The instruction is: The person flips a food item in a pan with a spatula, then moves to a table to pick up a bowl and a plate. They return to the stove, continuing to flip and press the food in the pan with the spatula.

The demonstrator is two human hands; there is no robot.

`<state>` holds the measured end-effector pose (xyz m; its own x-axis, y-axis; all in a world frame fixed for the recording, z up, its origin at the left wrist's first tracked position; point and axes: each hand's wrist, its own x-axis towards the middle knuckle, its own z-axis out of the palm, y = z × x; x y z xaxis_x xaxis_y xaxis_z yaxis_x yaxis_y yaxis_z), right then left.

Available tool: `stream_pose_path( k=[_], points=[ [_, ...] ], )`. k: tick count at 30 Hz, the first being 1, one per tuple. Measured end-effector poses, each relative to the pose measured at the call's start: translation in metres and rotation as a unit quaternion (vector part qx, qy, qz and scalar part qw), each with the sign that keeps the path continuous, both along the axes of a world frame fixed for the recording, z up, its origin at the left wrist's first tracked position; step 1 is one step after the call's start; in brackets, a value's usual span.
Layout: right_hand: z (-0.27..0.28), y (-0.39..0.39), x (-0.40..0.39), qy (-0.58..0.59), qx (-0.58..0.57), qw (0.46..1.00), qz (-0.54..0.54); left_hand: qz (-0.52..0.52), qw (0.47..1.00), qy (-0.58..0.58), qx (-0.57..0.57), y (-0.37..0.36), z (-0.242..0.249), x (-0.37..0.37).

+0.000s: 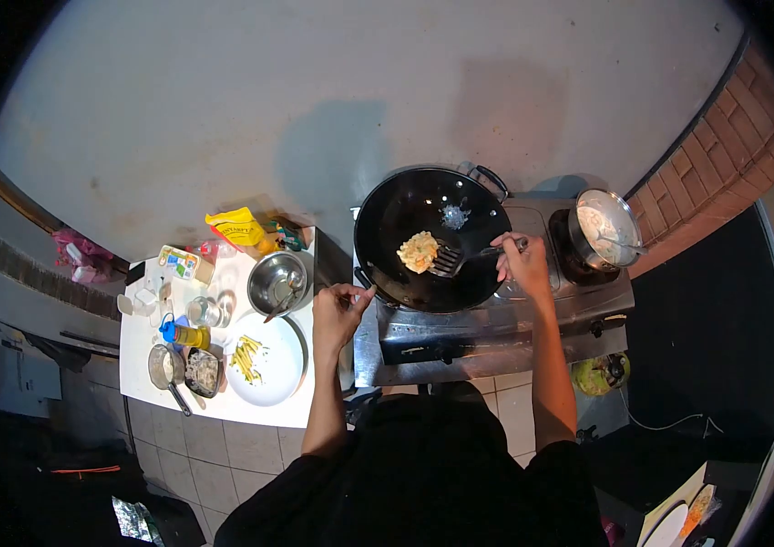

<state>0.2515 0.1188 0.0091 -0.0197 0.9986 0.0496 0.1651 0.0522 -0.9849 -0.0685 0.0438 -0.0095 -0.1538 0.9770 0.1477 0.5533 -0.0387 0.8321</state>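
Observation:
A black wok (387, 214) sits on the stove, with a clump of pale, egg-like food (418, 252) inside it. My right hand (525, 266) is closed around the dark handle of a slotted spatula (448, 261). The spatula's head touches the right side of the clump. At the wok's lower left, my left hand (342, 314) has its fingers curled and pinched on the wok's side handle (364, 277). A small patch of clear liquid or oil (454, 215) glistens in the upper right of the wok.
Right of the wok, a steel pot (607, 228) of whitish food with a utensil stands on the second burner. The white table (145, 351) at left holds a steel bowl (278, 283), a white plate (282, 365) with yellow-green strips, an oil bottle (191, 336) and a small saucepan (166, 366).

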Motion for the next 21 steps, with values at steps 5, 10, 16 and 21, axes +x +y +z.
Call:
stream_pose_path(
  k=[5, 10, 16, 21],
  points=[
    [0.01, -0.006, 0.008, -0.024, 0.033, 0.999, -0.021, 0.006, 1.0, 0.002, -0.009, 0.001, 0.0, 0.0],
    [0.015, -0.006, 0.016, -0.07, 0.063, 0.995, -0.029, 0.0, 1.0, 0.007, -0.002, 0.0, 0.005, 0.001],
    [0.042, 0.001, 0.003, -0.158, 0.036, 0.985, -0.062, 0.001, 1.0, -0.006, -0.011, -0.001, 0.002, 0.001],
    [0.068, 0.027, -0.028, -0.195, 0.07, 0.978, -0.037, 0.018, 1.0, 0.006, -0.014, -0.008, 0.007, 0.006]
  ],
)
